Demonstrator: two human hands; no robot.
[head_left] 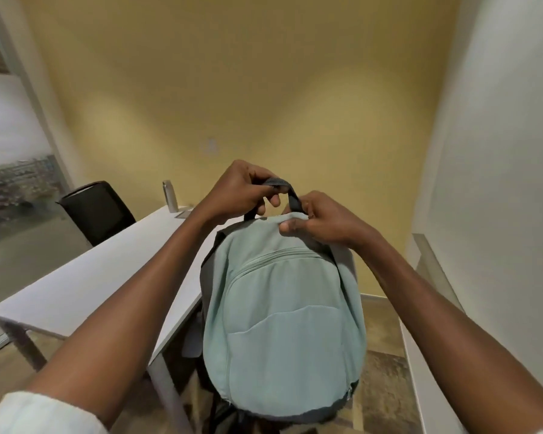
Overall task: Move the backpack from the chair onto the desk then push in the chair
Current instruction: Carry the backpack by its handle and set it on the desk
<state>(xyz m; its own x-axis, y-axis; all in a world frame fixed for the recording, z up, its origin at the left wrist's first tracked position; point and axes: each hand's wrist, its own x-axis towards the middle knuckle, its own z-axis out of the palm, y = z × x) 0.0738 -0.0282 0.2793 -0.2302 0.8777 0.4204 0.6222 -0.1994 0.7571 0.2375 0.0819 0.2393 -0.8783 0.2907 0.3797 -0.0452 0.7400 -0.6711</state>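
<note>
A pale teal backpack with a dark grey top handle hangs upright in front of me, lifted above the floor beside the white desk. My left hand is closed around the handle's left part. My right hand pinches the top edge of the bag at the handle's right end. The bag's lower part overlaps the desk's near right corner. The chair it came from is hidden behind the bag. A black mesh chair stands at the desk's far left side.
A metal water bottle and a flat grey item stand at the desk's far end by the yellow wall. A white ledge runs along the right wall. A glass partition is at the left. The floor is carpet.
</note>
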